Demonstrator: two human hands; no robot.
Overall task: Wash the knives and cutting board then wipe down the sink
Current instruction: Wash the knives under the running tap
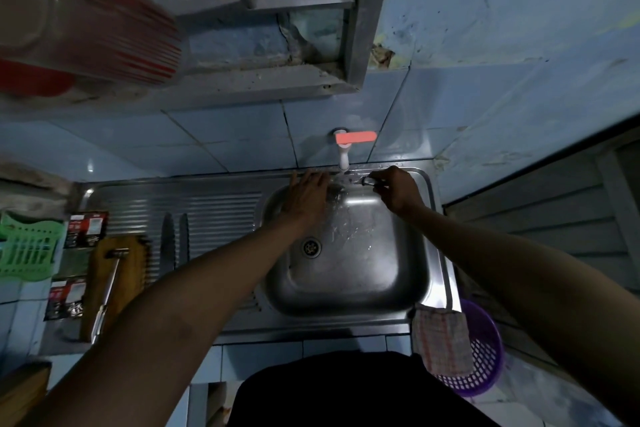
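Steel sink [412,291], both hands inside, wet.

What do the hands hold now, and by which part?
Left hand: nothing, fingers straight. Right hand grips a small shiny object; what it is cannot be told.

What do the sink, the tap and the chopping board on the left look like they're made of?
The sink looks like stainless steel: grey, shiny, with highlights and a ribbed draining area. The tap seems plastic: a matte white spout with a flat orange-red lever. The chopping board looks wooden, brown with a dull finish, though the light is too dim to be sure.
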